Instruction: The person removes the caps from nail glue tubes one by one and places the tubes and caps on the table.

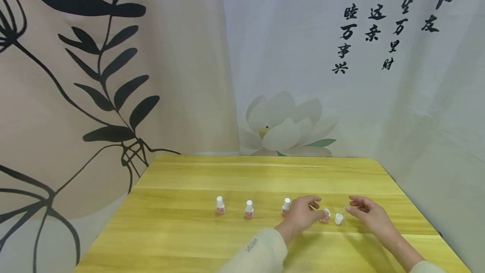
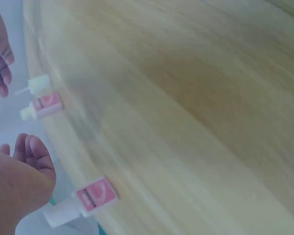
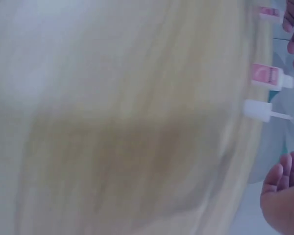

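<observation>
Item under check: one open bottle [image 3: 270, 76], upright on the wooden table [image 1: 182, 247], its neck bare. The loose cap [image 3: 257, 110] stands apart at its 3 o'clock in the head view, the thin stem [image 3: 281, 116] pointing up.

Left hand [image 1: 303, 213]: at the bottle's 9 o'clock, thumb overlapping it in the head view; the right wrist view shows the two apart. Fingers loosely bent, gripping nothing. Right hand [image 1: 373, 215]: at 3 o'clock, beyond the cap, fingers relaxed and holding nothing.

Three capped bottles stand toward 9 o'clock: the nearest bottle [image 1: 286, 207] close by the left hand, the middle bottle [image 1: 249, 209] and the farthest bottle [image 1: 220, 205] well apart.

Handling assessment: the open bottle looks light and liable to tip, so the left hand does best to steady it low on its body. The cap is best pinched by its sides, stem kept clear of fingers and table. Stem and neck should be lined up squarely before any pressing or turning. The left wrist should avoid knocking the nearest bottle.
</observation>
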`<act>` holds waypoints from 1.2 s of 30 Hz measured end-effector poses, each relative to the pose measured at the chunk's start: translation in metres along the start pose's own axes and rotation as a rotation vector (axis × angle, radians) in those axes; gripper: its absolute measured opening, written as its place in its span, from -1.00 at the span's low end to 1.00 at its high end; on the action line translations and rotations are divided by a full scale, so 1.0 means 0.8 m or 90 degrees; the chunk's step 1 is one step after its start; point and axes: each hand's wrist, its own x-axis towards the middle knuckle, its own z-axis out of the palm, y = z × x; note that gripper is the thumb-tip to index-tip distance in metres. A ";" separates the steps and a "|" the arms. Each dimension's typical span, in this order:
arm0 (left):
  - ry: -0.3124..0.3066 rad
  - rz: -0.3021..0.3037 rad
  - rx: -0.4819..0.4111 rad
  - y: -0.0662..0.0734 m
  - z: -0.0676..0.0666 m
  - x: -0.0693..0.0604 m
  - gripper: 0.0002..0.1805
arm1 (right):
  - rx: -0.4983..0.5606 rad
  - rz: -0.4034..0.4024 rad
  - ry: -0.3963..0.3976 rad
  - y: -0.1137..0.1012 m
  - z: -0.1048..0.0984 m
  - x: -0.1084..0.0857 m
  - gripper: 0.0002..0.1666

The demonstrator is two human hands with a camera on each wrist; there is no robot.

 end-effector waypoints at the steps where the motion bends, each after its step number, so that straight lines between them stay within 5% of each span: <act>1: -0.004 0.002 0.006 0.003 -0.003 -0.002 -0.53 | -0.002 -0.004 0.010 -0.003 -0.002 -0.001 -0.17; 9: -0.045 0.052 0.012 0.021 -0.043 -0.005 -0.58 | 0.021 -0.053 0.068 -0.042 -0.008 0.004 -0.20; 14: -0.033 0.081 -0.012 0.028 -0.079 0.004 -0.58 | 0.075 -0.066 0.078 -0.067 0.003 0.011 -0.25; 22: 0.014 0.068 0.000 0.028 -0.123 0.010 -0.58 | 0.143 -0.073 0.054 -0.088 0.040 0.018 -0.30; 36: 0.051 0.038 -0.017 0.002 -0.136 -0.002 -0.56 | 0.209 -0.032 0.006 -0.099 0.103 0.020 -0.39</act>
